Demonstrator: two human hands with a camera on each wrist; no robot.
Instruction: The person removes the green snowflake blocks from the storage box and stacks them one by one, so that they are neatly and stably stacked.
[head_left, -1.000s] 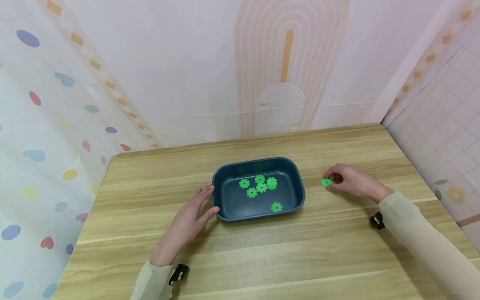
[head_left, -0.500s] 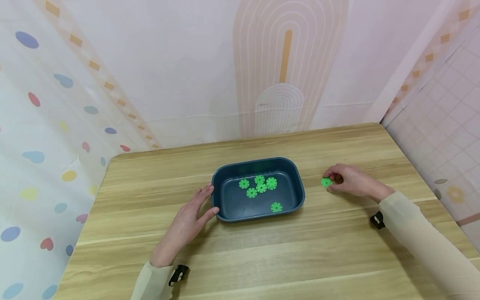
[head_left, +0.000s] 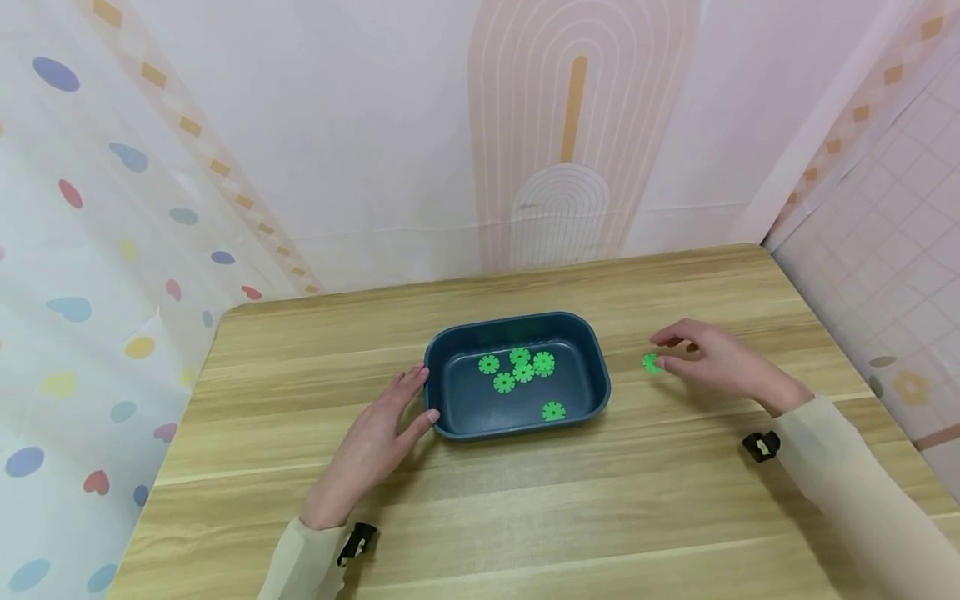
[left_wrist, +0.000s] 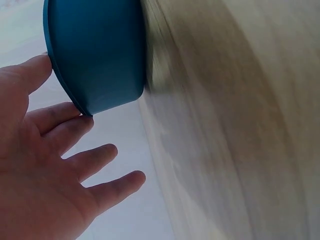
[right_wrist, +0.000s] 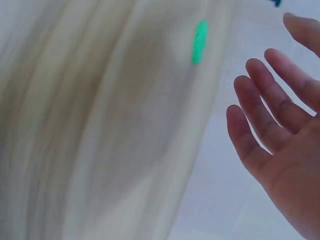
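My left hand (head_left: pixel 366 450) touches the left rim of a dark blue oblong tub (head_left: pixel 491 414) with thumb and fingertips. In the left wrist view its outer fingers spread free below the tub (left_wrist: pixel 100 50). Inside the tub lie several green notched discs, a few overlapping, such as one disc (head_left: pixel 504 382) near the middle and another disc (head_left: pixel 553 412) at the front. Right of the tub, a single green disc (head_left: pixel 649 362) lies on the table. Close by it is my right hand (head_left: pixel 716 360), thumb and fingers parted; the right wrist view shows this disc (right_wrist: pixel 199 42) apart from the fingers.
The wood-grain table (head_left: pixel 525 508) extends around the tub. Behind it hangs a pale patterned curtain (head_left: pixel 375 150), with dotted cloth (head_left: pixel 67 350) on the left side. Black wrist mounts sit below both sleeves.
My right hand has let go of the green disc, its fingers spreading and drawing back slightly to the right. The disc stays on the table. My left hand and the tub have not moved.
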